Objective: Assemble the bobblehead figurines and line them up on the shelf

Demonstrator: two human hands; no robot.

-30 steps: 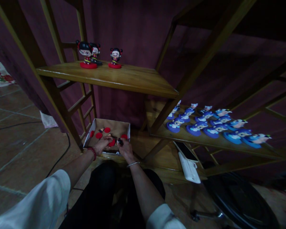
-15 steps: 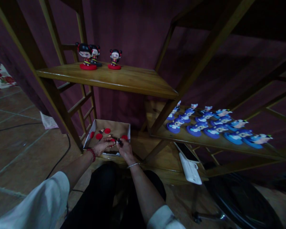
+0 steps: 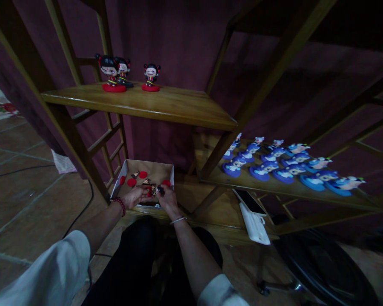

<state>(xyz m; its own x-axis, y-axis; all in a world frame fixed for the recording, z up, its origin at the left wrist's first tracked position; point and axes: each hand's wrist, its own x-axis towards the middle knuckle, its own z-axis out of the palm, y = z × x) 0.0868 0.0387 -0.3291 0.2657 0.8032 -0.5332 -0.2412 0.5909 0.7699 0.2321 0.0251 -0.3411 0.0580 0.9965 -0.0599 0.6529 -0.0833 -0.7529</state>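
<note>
Both hands are over the near side of a shallow box (image 3: pixel 153 163) on the lowest shelf. My left hand (image 3: pixel 135 196), with a red bead bracelet at the wrist, pinches a red round base (image 3: pixel 149 192). My right hand (image 3: pixel 168 200), beside it, is closed on a small black-haired figure piece (image 3: pixel 160 189). Small figure bodies lie in the box, one (image 3: pixel 135 174) near the back. Loose red discs lie around them, among them one red disc (image 3: pixel 142 174) at the back and another (image 3: pixel 166 183) at the right wall.
Three black-haired figurines stand on the upper shelf (image 3: pixel 140 102). Several blue-based figurines (image 3: pixel 263 170) fill the right shelf (image 3: pixel 210 180). A phone (image 3: pixel 249 202) and a white object (image 3: pixel 254 225) lie below them. A black stool (image 3: pixel 325 267) is at the lower right.
My hands have drawn slightly apart; my left hand has moved a little left and down with the red base. The view has shifted slightly.
</note>
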